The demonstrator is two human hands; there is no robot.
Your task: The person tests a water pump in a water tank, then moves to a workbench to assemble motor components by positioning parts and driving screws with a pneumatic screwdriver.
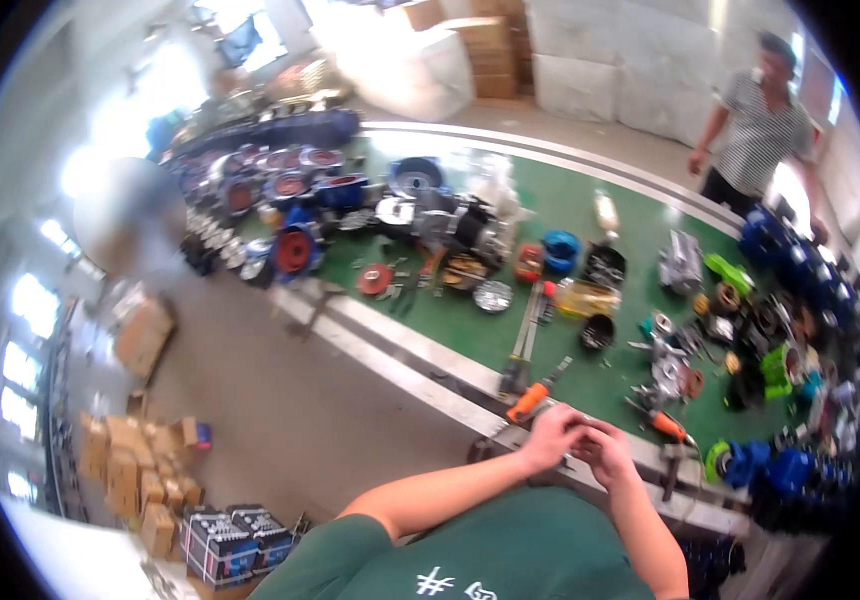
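My left hand (pixel 553 437) and my right hand (pixel 606 453) meet at the near edge of the green-topped bench (pixel 450 330). Their fingers are bent and pressed together at the tips. Whatever they hold, if anything, is hidden or too small to make out. Just beyond my left hand lies an orange-handled tool (pixel 528 402) with a metal shaft. A second orange-handled tool (pixel 667 426) lies to the right of my right hand. Long metal rods with dark ends (pixel 522 345) lie on the bench farther in.
Blue motor housings (pixel 295 250) crowd the bench's left part. A blue bowl (pixel 560 250), a yellow translucent container (pixel 587 299) and a black bowl (pixel 598 331) stand mid-bench. Metal parts (pixel 668 370) lie to the right. A person (pixel 762 130) stands across the bench. Cardboard boxes (pixel 130 455) sit on the floor.
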